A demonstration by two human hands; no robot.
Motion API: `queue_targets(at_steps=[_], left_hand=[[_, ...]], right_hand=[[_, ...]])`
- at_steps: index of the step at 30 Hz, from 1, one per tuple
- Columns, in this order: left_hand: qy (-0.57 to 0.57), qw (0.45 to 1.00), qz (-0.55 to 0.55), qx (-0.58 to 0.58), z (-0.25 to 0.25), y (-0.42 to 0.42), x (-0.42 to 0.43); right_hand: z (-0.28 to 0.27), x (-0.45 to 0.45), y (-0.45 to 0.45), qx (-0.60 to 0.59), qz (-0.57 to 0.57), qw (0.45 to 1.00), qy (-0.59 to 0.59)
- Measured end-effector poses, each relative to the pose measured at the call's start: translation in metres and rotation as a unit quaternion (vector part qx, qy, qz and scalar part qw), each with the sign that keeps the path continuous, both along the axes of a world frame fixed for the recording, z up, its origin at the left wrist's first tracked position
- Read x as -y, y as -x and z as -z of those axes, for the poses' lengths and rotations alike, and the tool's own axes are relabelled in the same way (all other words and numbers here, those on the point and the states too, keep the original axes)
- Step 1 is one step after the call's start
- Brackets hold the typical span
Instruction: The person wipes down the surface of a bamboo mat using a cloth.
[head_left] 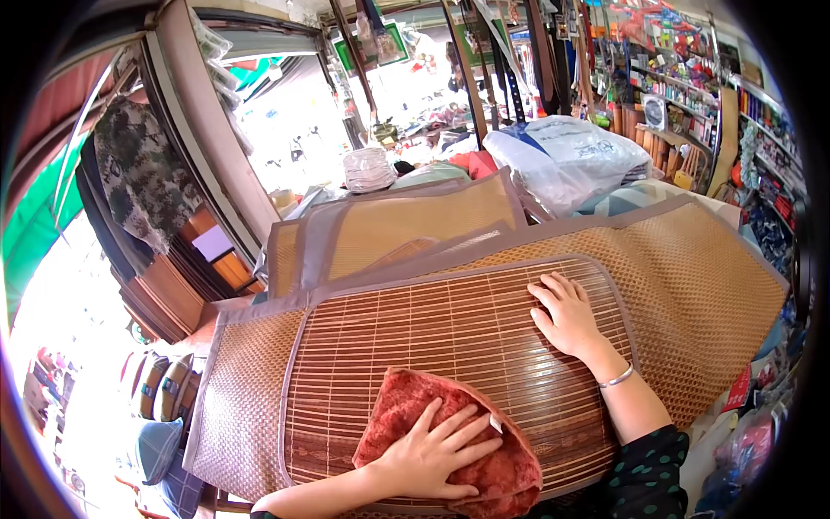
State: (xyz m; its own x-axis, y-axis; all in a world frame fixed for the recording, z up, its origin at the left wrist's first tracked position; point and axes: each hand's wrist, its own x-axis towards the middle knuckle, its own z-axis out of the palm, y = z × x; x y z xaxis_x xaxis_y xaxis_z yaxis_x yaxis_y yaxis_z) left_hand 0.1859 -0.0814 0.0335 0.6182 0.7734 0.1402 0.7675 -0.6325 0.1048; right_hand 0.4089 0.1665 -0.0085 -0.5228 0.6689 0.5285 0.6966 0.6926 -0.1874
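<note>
My left hand (pixel 441 450) lies flat with spread fingers on a red plush cloth (pixel 393 406), pressing it against a brown bamboo slat mat (pixel 415 320). A small white tag shows at the cloth's right side. Farther up and to the right, my right hand (pixel 566 313) rests palm down on the bare slats near the mat's far right corner, fingers slightly apart. The bamboo mat has a grey cloth border and rounded corners. Beneath it spreads a larger tan woven mat (pixel 700 285) with grey edging.
Another woven mat (pixel 415 216) lies behind. Beyond it are a plastic-wrapped package (pixel 571 160) and a stack of white round items (pixel 368 169). Belts hang overhead (pixel 471 69). Cushions (pixel 164 385) stand at lower left, camouflage clothing (pixel 143 164) hangs left, and stocked shelves (pixel 683 95) line the right.
</note>
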Motion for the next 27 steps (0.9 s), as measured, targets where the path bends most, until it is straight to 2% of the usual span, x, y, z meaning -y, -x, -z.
queue_targets(at_steps=[2, 3, 9, 12, 15, 21, 24, 27], left_hand=[[0.018, 1.000, -0.012, 0.002, -0.003, 0.011, -0.007], [0.037, 0.998, -0.050, -0.023, -0.010, 0.018, -0.011], [0.002, 0.962, -0.272, 0.028, -0.001, 0.101, -0.047], [-0.005, 0.950, -0.310, 0.019, 0.000, 0.108, -0.049], [-0.009, 0.960, -0.281, 0.002, 0.001, 0.091, -0.043], [0.003, 0.997, -0.066, -0.026, -0.005, 0.015, -0.019], [0.011, 1.000, -0.002, -0.009, -0.001, 0.005, -0.018], [0.040, 0.997, -0.067, -0.019, -0.012, 0.027, -0.036]], right_hand=[[-0.001, 0.000, -0.001, -0.001, 0.001, 1.000, 0.004], [-0.001, 0.000, 0.000, -0.005, 0.002, 1.000, 0.007], [-0.003, 0.001, 0.000, -0.002, 0.002, 1.000, 0.011], [-0.004, 0.001, 0.000, 0.001, 0.002, 1.000, 0.014], [-0.003, 0.001, 0.000, 0.000, 0.002, 1.000, 0.015], [-0.002, 0.000, 0.000, 0.001, 0.006, 1.000, 0.019], [-0.002, 0.001, 0.000, 0.002, 0.006, 1.000, 0.013], [-0.004, 0.002, 0.000, 0.002, 0.009, 1.000, 0.023]])
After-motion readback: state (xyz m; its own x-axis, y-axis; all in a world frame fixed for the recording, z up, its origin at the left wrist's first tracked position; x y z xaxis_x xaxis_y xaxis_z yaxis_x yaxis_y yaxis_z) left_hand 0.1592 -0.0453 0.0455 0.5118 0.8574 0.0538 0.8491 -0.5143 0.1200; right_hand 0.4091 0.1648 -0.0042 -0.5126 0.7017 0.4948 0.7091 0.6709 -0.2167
